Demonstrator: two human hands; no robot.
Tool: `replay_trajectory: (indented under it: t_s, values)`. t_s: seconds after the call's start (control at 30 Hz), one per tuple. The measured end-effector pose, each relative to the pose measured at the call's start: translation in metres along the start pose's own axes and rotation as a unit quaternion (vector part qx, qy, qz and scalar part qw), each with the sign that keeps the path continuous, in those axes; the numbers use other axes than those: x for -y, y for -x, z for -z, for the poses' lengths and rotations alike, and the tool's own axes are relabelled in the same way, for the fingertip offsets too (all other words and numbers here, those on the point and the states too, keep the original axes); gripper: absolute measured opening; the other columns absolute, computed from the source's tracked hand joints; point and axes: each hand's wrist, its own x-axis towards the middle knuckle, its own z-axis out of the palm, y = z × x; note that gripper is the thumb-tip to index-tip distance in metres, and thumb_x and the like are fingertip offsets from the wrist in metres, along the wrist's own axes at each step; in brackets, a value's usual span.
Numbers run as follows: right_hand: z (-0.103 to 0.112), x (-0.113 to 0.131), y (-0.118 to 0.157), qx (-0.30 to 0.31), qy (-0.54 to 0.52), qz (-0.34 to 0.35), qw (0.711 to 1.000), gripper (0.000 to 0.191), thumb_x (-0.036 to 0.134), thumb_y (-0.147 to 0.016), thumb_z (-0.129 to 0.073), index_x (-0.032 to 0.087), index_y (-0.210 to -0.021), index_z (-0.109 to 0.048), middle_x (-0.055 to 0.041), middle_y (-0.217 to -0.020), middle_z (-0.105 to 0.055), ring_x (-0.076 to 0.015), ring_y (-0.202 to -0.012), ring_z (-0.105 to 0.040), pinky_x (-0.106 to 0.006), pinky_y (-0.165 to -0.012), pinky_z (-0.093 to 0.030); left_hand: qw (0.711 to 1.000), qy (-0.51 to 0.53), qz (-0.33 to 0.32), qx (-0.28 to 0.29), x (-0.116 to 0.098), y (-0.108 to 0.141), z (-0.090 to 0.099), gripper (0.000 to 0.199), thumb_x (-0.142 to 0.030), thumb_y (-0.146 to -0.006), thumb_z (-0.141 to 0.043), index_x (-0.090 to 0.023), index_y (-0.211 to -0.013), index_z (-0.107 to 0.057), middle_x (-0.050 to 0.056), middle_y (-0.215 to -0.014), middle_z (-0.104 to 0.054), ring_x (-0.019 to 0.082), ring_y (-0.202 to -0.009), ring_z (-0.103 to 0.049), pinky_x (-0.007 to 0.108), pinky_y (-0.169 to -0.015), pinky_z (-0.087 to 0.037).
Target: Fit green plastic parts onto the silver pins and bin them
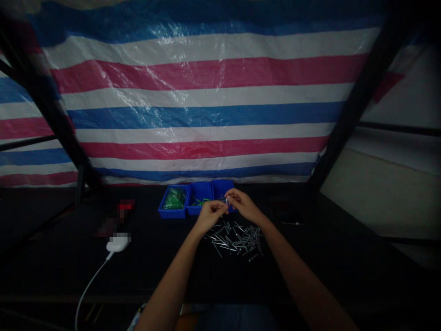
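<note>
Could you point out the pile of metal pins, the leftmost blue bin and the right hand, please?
Pile of metal pins [234, 238], head view, middle of the pile.
Leftmost blue bin [168, 212], head view, its front wall.
Right hand [243, 205], head view, back of the hand.

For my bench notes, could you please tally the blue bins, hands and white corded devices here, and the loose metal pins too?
Blue plastic bins: 3
Left hand and right hand: 2
White corded device: 1
Total: 6
Loose metal pins: too overlapped to count, so left out

The piece [226, 200] between the fingers [234, 195] is too small to identify.
</note>
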Motion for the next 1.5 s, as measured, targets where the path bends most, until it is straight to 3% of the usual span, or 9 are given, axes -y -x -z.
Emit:
replay_trajectory:
  t_s: [0.27,0.47,0.7,0.8,1.03,1.23,1.5]
  values:
    - [0.003,0.003,-0.002,-0.023,-0.019,0.006,1.0,0.034,0.045,-0.082,-0.041,0.017,-0.094,-0.055,-0.0002,-0.067,-0.05,-0.0096,-0.054,-0.045,-0.023,-0.052,-0.038,0.999,0.031,0.024,-0.008,0.005,-0.002,0.002,0.034,-0.043,-0.07,-0.06,-0.011,-0.08,-0.06,0.008,-0.071,-0.064,0.007,-0.048,-0.047,0.015,-0.04,-0.032]
    - [0.001,0.003,-0.003,-0.033,-0.031,-0.008,0.999,0.035,0.046,-0.077,-0.048,0.016,-0.09,-0.06,-0.0006,-0.066,-0.053,-0.0097,-0.053,-0.046,-0.023,-0.05,-0.038,0.999,0.046,0.011,-0.025,0.002,-0.002,0.001,0.033,-0.039,-0.066,-0.065,-0.012,-0.084,-0.061,0.006,-0.071,-0.063,0.007,-0.048,-0.047,0.015,-0.039,-0.032]
    - [-0.001,0.007,-0.002,-0.046,-0.055,-0.016,0.997,0.034,0.048,-0.072,-0.055,0.015,-0.08,-0.062,-0.0011,-0.065,-0.056,-0.0094,-0.052,-0.046,-0.023,-0.049,-0.038,0.999,-0.004,-0.014,-0.049,0.004,-0.003,0.002,0.033,-0.038,-0.066,-0.065,-0.011,-0.083,-0.065,0.0,-0.051,-0.052,0.006,-0.04,-0.041,0.017,-0.038,-0.029]
    - [0.0,0.012,-0.001,-0.049,-0.068,-0.016,0.996,0.033,0.047,-0.07,-0.057,0.015,-0.077,-0.062,-0.0007,-0.062,-0.056,-0.0091,-0.051,-0.045,-0.023,-0.049,-0.037,0.999,-0.016,-0.015,-0.049,0.007,-0.004,0.004,0.034,-0.04,-0.068,-0.063,-0.011,-0.086,-0.065,0.0,-0.05,-0.051,0.006,-0.041,-0.04,0.016,-0.036,-0.029]
    - [0.003,0.025,0.005,-0.005,-0.107,-0.026,0.994,0.03,0.045,-0.068,-0.06,0.016,-0.076,-0.063,-0.0027,-0.068,-0.063,-0.0112,-0.057,-0.052,-0.025,-0.054,-0.042,0.997,0.029,-0.02,-0.072,0.002,-0.003,0.007,0.034,-0.039,-0.065,-0.065,-0.012,-0.086,-0.066,0.007,-0.074,-0.063,0.008,-0.051,-0.047,0.016,-0.038,-0.034]
    - [-0.002,0.017,0.005,0.045,-0.123,-0.043,0.99,0.03,0.038,-0.06,-0.069,0.014,-0.078,-0.063,-0.0036,-0.072,-0.065,-0.0147,-0.066,-0.059,-0.027,-0.061,-0.044,0.99,0.089,-0.013,-0.105,-0.003,-0.003,0.011,0.04,-0.037,-0.063,-0.068,-0.012,-0.094,-0.064,0.007,-0.079,-0.063,0.009,-0.056,-0.051,0.016,-0.042,-0.036]
    - [-0.015,0.009,0.003,0.046,-0.142,-0.063,0.987,0.032,0.033,-0.057,-0.072,0.016,-0.072,-0.05,0.0024,-0.063,-0.059,-0.0092,-0.055,-0.054,-0.022,-0.054,-0.039,0.987,0.114,-0.027,-0.106,-0.004,-0.003,0.013,0.044,-0.036,-0.064,-0.067,-0.015,-0.102,-0.06,0.005,-0.08,-0.063,0.008,-0.056,-0.052,0.017,-0.044,-0.035]
